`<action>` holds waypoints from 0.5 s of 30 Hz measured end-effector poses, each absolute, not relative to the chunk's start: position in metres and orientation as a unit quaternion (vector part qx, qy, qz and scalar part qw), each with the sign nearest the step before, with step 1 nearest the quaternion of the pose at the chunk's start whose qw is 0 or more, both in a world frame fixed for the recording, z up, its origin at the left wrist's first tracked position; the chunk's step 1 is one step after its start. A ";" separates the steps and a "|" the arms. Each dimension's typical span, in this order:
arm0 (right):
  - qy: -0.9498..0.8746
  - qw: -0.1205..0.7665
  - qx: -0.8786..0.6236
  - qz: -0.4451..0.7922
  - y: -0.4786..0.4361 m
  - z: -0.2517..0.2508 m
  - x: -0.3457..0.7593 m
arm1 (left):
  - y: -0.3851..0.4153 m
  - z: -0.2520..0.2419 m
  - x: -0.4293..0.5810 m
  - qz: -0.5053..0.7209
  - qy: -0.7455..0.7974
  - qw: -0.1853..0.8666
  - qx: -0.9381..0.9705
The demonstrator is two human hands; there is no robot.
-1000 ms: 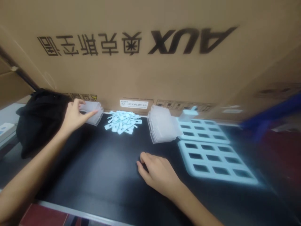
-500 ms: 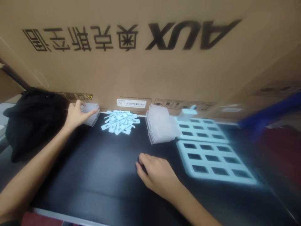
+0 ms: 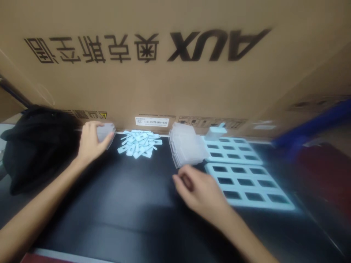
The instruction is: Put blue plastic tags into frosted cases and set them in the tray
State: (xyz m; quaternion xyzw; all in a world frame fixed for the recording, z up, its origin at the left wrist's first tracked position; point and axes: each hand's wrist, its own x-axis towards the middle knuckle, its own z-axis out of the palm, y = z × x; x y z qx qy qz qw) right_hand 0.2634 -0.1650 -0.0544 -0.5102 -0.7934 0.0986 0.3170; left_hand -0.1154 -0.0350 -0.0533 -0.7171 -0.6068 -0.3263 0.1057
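My left hand [image 3: 92, 143] is at the far left of the dark work surface, thumb and fingers around a clear plastic box [image 3: 106, 131] that it partly hides. Right of that box lies a loose pile of small pale-blue tags [image 3: 140, 143], each with a slot. My right hand [image 3: 201, 188] hovers with curled fingers and a gap between thumb and forefinger; nothing shows in it. Just beyond its fingertips is a stack of clear plastic boxes [image 3: 189, 144]. Whether the fingers touch the stack cannot be made out.
Two pale-blue trays with rectangular openings, a rear tray [image 3: 236, 155] and a front tray [image 3: 238, 186], lie at the right. A pale-blue block with a handle [image 3: 216, 132] stands on the rear one. A large cardboard box [image 3: 153, 87] walls off the back; a black cap [image 3: 38, 146] lies left.
My right hand has moved right and away from me, up to the stack of clear boxes. My left hand has settled lower over the clear box at the left. The view has shifted slightly.
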 end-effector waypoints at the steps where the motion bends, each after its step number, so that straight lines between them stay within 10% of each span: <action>1: -0.756 0.364 -0.535 0.097 -0.157 -0.047 0.275 | -0.046 -0.055 -0.106 -0.324 -0.554 0.111 -0.758; 6: -0.523 0.535 -0.662 0.049 -0.090 -0.037 0.350 | -0.097 -0.073 -0.052 -0.248 -0.318 0.091 -0.911; 15: -0.513 0.338 -0.786 0.075 -0.012 -0.100 0.403 | -0.118 -0.094 -0.022 -0.208 -0.202 0.017 -0.957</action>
